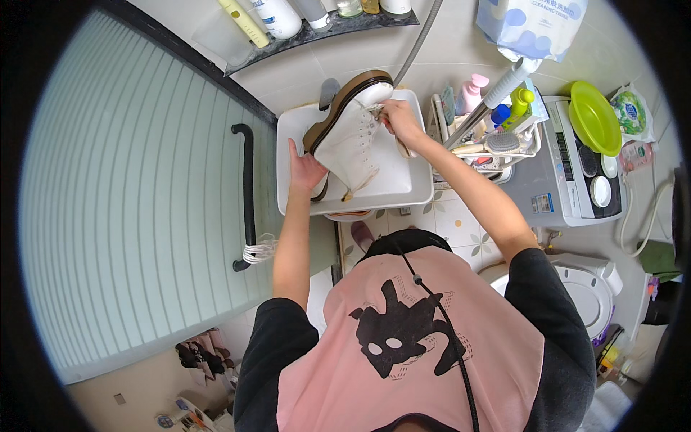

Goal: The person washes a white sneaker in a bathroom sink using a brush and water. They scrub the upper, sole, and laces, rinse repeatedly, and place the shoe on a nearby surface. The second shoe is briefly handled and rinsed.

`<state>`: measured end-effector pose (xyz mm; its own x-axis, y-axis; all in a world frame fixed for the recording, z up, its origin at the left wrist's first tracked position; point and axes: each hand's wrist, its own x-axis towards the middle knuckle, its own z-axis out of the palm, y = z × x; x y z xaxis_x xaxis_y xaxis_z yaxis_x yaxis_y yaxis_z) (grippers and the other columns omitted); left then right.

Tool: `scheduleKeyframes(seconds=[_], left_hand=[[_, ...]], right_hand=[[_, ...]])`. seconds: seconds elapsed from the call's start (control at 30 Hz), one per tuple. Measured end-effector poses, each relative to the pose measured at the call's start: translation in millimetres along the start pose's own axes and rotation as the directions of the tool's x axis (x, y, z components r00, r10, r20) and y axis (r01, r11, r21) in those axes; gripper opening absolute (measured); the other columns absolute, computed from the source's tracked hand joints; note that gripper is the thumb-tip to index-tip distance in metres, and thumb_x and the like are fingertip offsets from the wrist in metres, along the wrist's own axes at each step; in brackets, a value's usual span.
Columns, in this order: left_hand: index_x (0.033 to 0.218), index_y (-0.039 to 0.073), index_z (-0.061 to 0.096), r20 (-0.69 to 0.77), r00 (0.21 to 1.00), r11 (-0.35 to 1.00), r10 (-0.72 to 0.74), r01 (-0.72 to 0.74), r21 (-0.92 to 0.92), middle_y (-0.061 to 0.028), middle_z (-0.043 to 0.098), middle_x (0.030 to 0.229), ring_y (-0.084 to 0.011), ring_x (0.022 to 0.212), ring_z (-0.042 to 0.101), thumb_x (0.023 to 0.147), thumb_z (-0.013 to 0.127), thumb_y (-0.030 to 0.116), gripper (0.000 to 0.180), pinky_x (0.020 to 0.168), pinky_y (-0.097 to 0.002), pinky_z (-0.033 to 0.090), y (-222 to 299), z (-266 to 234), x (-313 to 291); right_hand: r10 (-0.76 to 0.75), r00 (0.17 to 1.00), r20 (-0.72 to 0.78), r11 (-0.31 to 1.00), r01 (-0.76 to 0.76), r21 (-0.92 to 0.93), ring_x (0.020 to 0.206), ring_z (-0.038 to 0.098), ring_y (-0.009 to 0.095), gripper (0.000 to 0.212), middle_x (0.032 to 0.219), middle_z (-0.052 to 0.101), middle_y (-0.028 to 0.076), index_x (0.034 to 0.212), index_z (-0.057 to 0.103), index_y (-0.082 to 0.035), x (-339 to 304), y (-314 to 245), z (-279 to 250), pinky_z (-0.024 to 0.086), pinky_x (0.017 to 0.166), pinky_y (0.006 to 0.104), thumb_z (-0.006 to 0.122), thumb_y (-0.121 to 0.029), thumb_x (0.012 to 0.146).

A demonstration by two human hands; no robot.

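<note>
A white lace-up boot [344,147] with a thick brown sole is held tilted over a white rectangular basin [395,196], sole facing up and left. My left hand [305,170] grips it from the sole side near the heel, thumb raised; the other fingers are hidden behind the boot. Close to the toe, my right hand [400,122] is closed on the laces [375,110] at the top of the lacing. A loose lace end hangs by the boot's collar. Under the boot, part of another dark-edged sole [321,188] shows inside the basin.
A dark shelf [327,36] with bottles runs above the basin. To the right stand a white rack [489,155] of bottles and brushes and a grey washing machine [547,162] bearing a green basin [595,119]. A ribbed glass door [158,187] with a black handle [249,194] is on the left.
</note>
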<state>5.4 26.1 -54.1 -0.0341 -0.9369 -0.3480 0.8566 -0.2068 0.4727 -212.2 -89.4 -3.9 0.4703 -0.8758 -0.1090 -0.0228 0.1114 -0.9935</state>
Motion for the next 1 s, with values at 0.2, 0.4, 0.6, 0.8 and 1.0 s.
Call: scheduleKeyframes(seconds=[0.2,0.4,0.6,0.8,1.0], left_hand=[[0.131,0.002,0.012,-0.302,0.953,0.991,-0.034,0.072,0.114,-0.0206,0.027,0.131,-0.0388,0.117,0.031,0.078,0.024,0.066,0.085,0.093,-0.0574,0.025,-10,-19,-2],[0.128,0.0,0.022,0.076,0.997,0.999,0.018,-0.015,-0.048,-0.0207,0.026,0.132,-0.0379,0.121,0.026,0.084,0.014,0.057,0.073,0.096,-0.0555,0.022,-6,1,-29],[0.128,0.0,0.024,0.25,0.967,0.993,0.056,-0.028,-0.116,-0.0196,0.022,0.134,-0.0355,0.124,0.021,0.085,0.013,0.056,0.072,0.1,-0.0529,0.017,-4,28,-37],[0.126,0.001,0.029,0.231,0.971,0.995,0.066,-0.046,-0.091,-0.0182,0.028,0.132,-0.032,0.122,0.026,0.087,0.019,0.052,0.065,0.098,-0.0483,0.022,4,34,-32],[0.106,0.002,0.05,-0.115,0.989,0.892,0.097,-0.035,0.45,-0.0087,0.051,0.092,-0.0197,0.085,0.05,0.086,0.032,0.047,0.052,0.073,-0.0333,0.039,16,6,26]], right_hand=[[0.212,0.972,-0.103,0.828,-0.123,0.547,0.042,0.042,0.015,0.019,0.057,0.049,0.01,0.074,0.05,0.003,-8,-8,9,0.037,0.04,0.0266,0.034,-0.006,0.076],[0.141,0.985,-0.097,0.901,-0.087,0.424,0.047,0.046,0.016,0.038,0.061,0.052,0.011,0.107,0.046,0.009,-15,12,8,0.039,0.046,0.0262,0.033,-0.002,0.073],[0.153,0.982,-0.108,0.902,-0.094,0.421,0.048,0.046,0.016,0.04,0.061,0.053,0.012,0.107,0.046,0.01,-15,31,12,0.04,0.049,0.0254,0.033,0.0,0.071],[0.197,0.956,-0.217,0.85,-0.056,0.524,0.049,0.047,0.017,0.043,0.064,0.053,0.014,0.112,0.041,0.01,-16,40,14,0.04,0.048,0.0261,0.032,0.001,0.072],[0.28,0.896,-0.344,0.799,-0.018,0.602,0.051,0.047,0.018,0.042,0.064,0.052,0.013,0.116,0.037,0.008,-22,56,22,0.04,0.05,0.0273,0.03,0.0,0.075]])
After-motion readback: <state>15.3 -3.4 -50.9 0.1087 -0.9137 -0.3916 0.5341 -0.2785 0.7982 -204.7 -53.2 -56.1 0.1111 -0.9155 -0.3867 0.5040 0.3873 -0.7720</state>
